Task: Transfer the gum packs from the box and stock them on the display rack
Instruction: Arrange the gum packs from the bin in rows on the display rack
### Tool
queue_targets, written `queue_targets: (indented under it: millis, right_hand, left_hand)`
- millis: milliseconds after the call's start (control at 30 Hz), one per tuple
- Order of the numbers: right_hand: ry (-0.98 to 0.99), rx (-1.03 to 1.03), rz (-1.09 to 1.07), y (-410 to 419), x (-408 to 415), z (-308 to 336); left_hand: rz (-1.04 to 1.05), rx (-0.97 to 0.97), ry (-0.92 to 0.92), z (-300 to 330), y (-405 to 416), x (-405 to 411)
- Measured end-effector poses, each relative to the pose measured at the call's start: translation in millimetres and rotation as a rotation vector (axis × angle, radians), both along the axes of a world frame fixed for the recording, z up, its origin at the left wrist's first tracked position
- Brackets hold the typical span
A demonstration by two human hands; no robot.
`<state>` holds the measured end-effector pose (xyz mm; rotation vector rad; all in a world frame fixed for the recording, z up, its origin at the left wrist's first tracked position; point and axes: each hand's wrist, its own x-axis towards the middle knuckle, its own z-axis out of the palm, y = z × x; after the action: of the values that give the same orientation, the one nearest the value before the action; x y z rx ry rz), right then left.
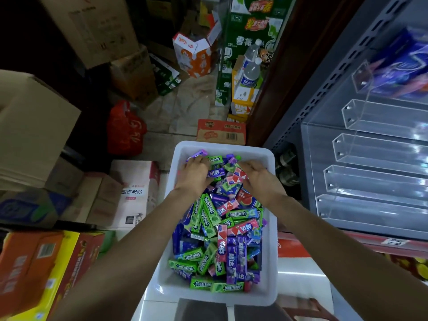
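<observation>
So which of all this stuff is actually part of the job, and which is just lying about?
Part of the job:
- white box
- gum packs
- clear display rack
- left hand and right hand, both in the packs

Just lying about:
- cardboard cartons
- red bag
- water bottles

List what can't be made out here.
- Left hand, right hand fingertips: buried in gum packs, head view; grip unclear.
- Bin bottom: covered by packs.
- Rack right side: cut by frame edge.
- Rack's top products: blurred.
</observation>
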<state>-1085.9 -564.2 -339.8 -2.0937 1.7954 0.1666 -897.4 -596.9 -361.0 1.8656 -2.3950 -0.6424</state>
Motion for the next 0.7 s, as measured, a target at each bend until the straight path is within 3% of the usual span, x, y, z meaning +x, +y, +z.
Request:
queue_targets:
  millis: [133, 267, 533, 700]
  right_hand:
    - [0.173, -0.031, 0.177, 4.4, 1.9, -0.4]
    - [0.152, -0.01, 0.177, 2.2, 4.0, 0.3]
    - [-0.422, 0.079, -0.051, 2.1, -1.9, 23.3]
    - [-0.852, -0.059, -0.314, 12.8, -18.7, 63.9]
  left_hand:
    - [0.214, 0.118, 0.413, 11.6, 15.7, 9.0]
    - [0.262, 0.13, 0.57, 24.0, 29.9, 8.7]
    - [0.407, 0.205, 0.834, 49.1, 48.8, 0.7]
    - [0.486, 0.241, 1.035, 80.2, 60.1, -15.2]
